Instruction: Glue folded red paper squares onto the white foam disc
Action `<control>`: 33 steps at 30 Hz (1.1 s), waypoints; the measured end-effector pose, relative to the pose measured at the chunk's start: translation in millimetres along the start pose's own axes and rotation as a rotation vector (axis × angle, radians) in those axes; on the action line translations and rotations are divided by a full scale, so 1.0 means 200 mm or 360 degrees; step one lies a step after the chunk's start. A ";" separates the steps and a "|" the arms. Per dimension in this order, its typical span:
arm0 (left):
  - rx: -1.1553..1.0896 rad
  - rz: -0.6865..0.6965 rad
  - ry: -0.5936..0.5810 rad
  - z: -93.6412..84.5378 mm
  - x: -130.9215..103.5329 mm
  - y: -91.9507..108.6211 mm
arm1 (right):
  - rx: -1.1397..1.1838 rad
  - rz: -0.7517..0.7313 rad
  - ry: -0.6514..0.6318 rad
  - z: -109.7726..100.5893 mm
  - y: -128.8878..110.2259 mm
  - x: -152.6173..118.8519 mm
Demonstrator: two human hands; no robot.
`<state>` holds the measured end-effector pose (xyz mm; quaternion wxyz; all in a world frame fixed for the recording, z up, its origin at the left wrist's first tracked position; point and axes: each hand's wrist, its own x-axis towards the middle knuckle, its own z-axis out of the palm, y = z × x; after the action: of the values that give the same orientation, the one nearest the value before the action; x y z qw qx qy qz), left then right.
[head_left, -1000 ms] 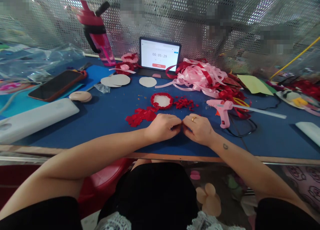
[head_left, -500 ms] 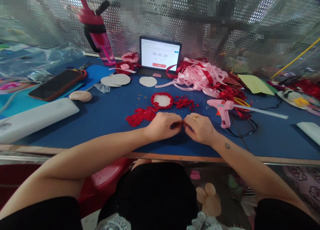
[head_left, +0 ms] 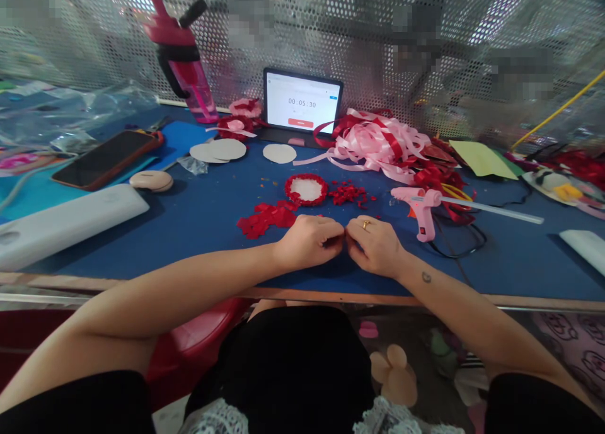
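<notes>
My left hand [head_left: 312,240] and my right hand [head_left: 374,245] meet fingertip to fingertip above the blue table, close to its front edge. Both are closed in a pinch; whatever lies between the fingers is hidden. Just beyond them rests a white disc [head_left: 306,189] ringed with red pieces. A heap of flat red petals [head_left: 267,220] lies beside my left hand. Small crumpled red bits [head_left: 348,194] are piled to the right of the disc. To the right of my right hand lies a pink glue gun [head_left: 422,210] with a clear glue stick in its back.
Behind stand a tablet [head_left: 302,103] showing a timer and a pink water bottle [head_left: 184,68]. Tangled pink and red ribbon [head_left: 378,141] lies right of the tablet. White paper discs [head_left: 280,154], a phone [head_left: 106,160] and a long white case [head_left: 75,223] occupy the left and middle.
My hands have dipped very slightly and stay pinched together. The tablet's timer has advanced by one second. Objects on the table stay in place.
</notes>
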<state>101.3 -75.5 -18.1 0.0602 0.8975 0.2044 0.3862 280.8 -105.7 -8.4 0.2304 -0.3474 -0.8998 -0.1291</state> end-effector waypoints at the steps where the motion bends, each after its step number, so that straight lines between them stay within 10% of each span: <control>1: -0.0005 0.0000 0.0001 0.00 0.00 0.00 | -0.0002 0.0002 0.0003 0.00 0.00 0.00; 33: -0.0165 -0.0063 0.0046 -0.02 0.02 -0.01 | 0.0140 0.0101 0.0138 -0.05 0.03 0.00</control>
<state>100.0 -72.1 -12.8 0.1112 0.8833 0.2026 0.4078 288.4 -105.2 1.5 0.2883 -0.3595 -0.8822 -0.0970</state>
